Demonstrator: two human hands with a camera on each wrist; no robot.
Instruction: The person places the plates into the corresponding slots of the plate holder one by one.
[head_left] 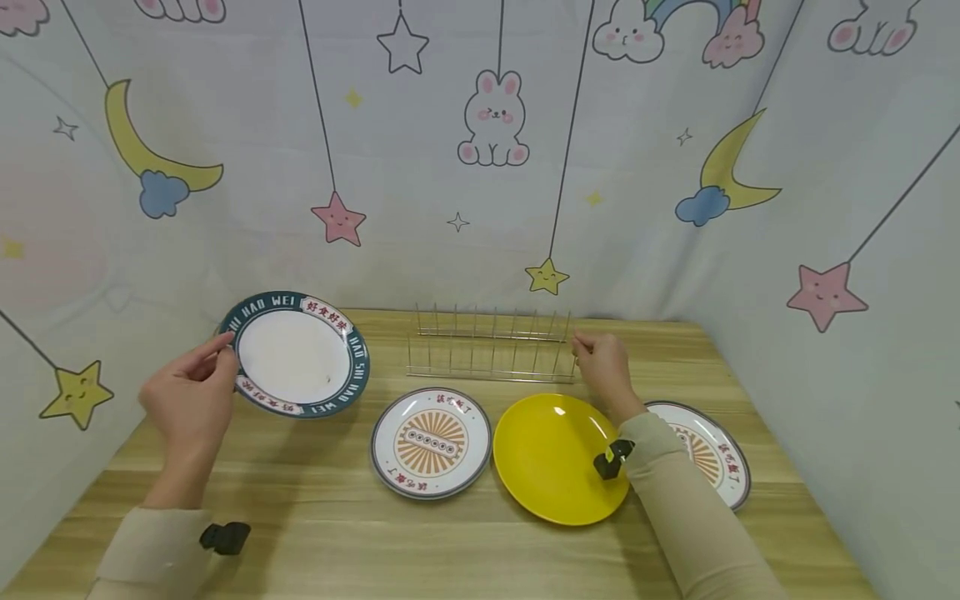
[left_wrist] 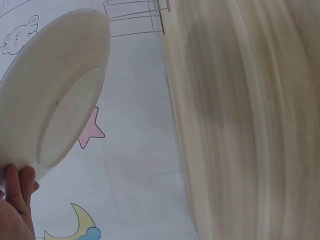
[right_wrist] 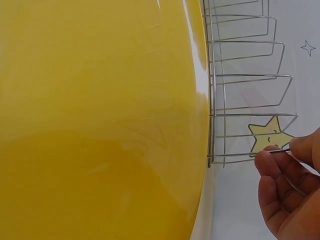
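My left hand pinches the left rim of a white plate with a dark green lettered border, held tilted above the table. Its pale underside faces the left wrist camera. At the back of the table stands a wire plate rack with upright dividers. My right hand pinches the wire at the rack's right end, thumb against the fingers in the right wrist view. Below that hand lies a yellow plate, large and close in the right wrist view.
A white plate with an orange ray pattern lies left of the yellow one. A similar plate on the right is partly covered by my right forearm. A printed curtain hangs behind the wooden table.
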